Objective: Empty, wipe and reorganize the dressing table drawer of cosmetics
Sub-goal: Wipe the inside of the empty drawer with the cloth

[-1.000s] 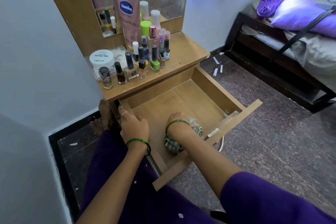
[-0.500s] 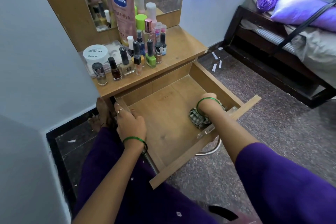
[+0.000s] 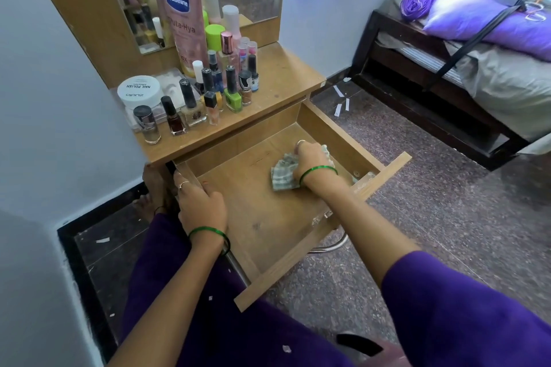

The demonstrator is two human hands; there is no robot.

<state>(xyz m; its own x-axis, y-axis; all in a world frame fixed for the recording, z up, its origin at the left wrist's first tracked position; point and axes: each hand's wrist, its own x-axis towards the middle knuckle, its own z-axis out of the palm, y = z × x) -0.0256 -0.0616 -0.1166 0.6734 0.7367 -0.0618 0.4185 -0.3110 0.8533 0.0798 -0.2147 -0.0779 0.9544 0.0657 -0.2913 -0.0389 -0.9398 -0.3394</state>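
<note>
Right hand (image 3: 310,158) fingers clutch cloth (image 3: 283,173); left hand (image 3: 201,205) grips drawer (image 3: 298,274); Vaseline tube (image 3: 182,24).

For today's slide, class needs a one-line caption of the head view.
Right hand wipes the open drawer with a cloth; left hand grips its side.

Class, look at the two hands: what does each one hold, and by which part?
The right hand grips a bunched checked cloth from above, on the drawer floor. The left hand grips the drawer's left side wall at its top edge.
</note>
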